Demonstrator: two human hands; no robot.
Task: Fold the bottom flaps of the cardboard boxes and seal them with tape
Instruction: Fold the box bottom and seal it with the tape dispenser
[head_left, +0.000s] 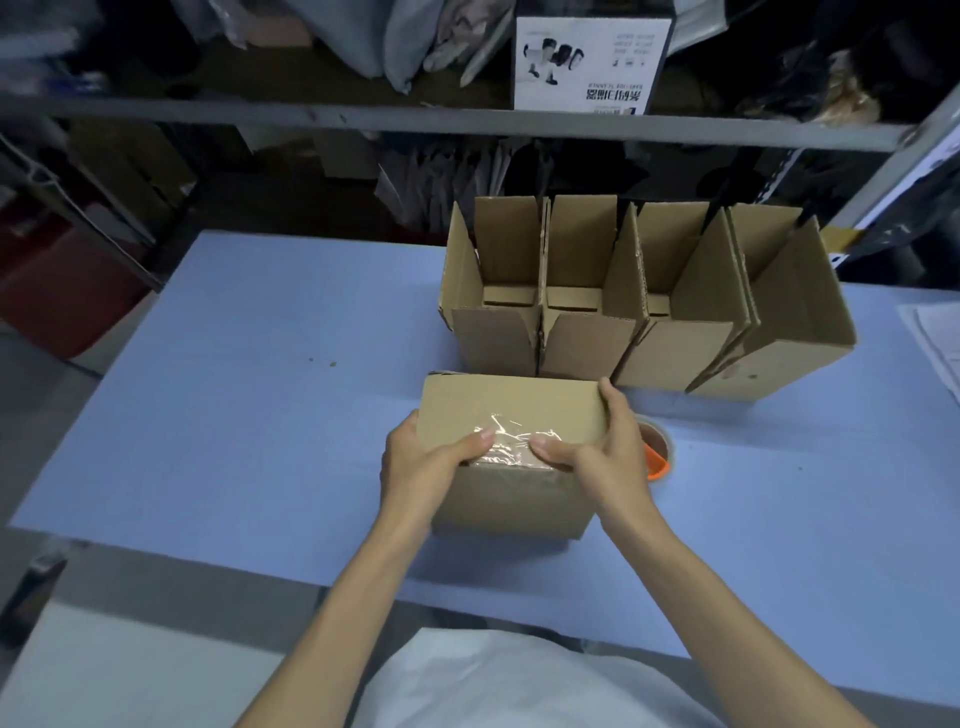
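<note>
1. Rack (311, 117): I see it behind the table, stuffed with bags.
2. Table (234, 389): blue; it bears items 3, 4 and 8.
3. Open boxes (675, 353): 4 in a row at the far side, touching side to side, flaps up.
4. Box (509, 410): mid-table, just in front of that row, closed face up.
5. Carton (587, 62): white, standing on the rack.
6. Left hand (421, 467): grips the box's left side, thumb on the tape.
7. Right hand (608, 452): grips the right side, fingers over the far edge, thumb on the tape.
8. Roll (657, 452): just right of the box, partly behind my right hand, with an orange part.
9. Tape (511, 441): clear, wrinkled, on the top face at the near edge.
</note>
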